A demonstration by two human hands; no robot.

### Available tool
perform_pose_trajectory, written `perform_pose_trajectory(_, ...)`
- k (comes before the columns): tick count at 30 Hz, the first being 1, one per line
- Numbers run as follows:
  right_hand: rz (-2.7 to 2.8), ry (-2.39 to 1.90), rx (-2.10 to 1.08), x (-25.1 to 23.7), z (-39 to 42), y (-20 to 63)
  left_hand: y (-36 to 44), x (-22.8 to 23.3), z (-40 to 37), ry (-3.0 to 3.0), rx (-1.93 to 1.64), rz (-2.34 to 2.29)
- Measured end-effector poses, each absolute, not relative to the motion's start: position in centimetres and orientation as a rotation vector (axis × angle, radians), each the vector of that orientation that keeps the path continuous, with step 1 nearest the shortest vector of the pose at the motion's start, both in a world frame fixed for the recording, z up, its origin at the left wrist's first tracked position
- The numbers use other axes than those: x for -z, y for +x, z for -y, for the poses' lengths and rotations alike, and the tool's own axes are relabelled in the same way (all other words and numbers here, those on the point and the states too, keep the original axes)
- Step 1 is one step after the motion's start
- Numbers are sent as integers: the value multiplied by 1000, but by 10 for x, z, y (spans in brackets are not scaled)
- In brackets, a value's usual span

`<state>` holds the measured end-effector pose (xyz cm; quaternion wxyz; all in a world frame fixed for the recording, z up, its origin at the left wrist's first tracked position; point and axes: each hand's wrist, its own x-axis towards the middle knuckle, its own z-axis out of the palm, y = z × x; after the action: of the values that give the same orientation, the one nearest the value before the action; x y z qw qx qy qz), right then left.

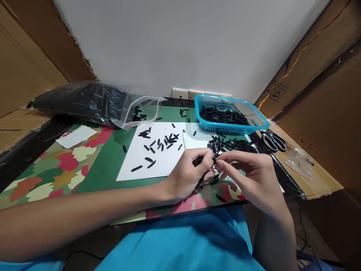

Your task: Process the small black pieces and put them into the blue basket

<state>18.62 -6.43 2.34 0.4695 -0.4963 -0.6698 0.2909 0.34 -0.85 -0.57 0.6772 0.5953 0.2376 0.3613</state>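
Observation:
My left hand (188,174) is closed around a bunch of small black sticks (197,162), with more poking out under the palm. My right hand (248,175) sits just to its right, thumb and forefinger pinched at a black stick where the two hands meet. Both hover over the near edge of a green mat (109,165). A white sheet (158,158) left of the hands carries several scattered black sticks. A pile of the same sticks (231,145) lies just beyond my hands.
A blue mesh basket (255,118) holding black sticks stands at the back right. A clear bag (96,101) full of black sticks lies at the back left. Scissors (273,140) rest at the right. Cardboard walls flank both sides.

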Motion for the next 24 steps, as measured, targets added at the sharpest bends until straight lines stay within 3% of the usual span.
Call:
perform_pose_trajectory(12, 2078, -1248, -448, -33, 69, 191, 2, 2, 8, 1536, -741, -595)
perform_pose_trajectory(24, 2020, -1203, -206, -14, 60, 186, 4, -1, 6, 1522, -730, -674)
